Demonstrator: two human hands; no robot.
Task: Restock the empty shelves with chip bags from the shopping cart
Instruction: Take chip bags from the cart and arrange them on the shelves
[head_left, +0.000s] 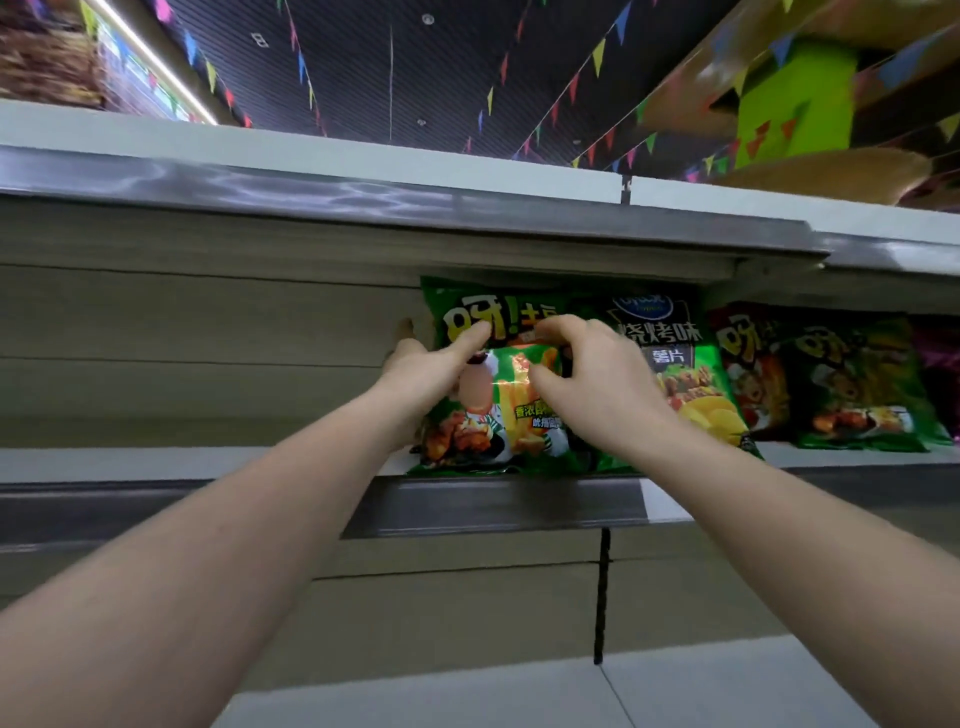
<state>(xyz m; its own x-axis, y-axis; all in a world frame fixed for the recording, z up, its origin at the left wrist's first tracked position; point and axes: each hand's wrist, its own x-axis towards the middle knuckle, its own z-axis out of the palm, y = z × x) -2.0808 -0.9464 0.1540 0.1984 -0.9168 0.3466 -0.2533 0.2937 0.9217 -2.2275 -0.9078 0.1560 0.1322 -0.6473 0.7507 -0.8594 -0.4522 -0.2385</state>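
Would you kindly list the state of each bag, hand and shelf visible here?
Green chip bag: upright on shelf, held by both hands.
Left hand: grips bag's left edge.
Right hand: fingers curled on bag front.
Dark barbecue bag: standing, partly behind it.
Shelf: bare left of bags.

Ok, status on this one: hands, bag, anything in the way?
Left hand gripping the green chip bag at its left edge. Right hand pinching its front. Bag standing on the shelf, overlapping the green-and-black chip bag alongside. Nothing blocking.

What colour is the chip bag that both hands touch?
Mainly green, with yellow and orange print: the chip bag, seen in the head view.
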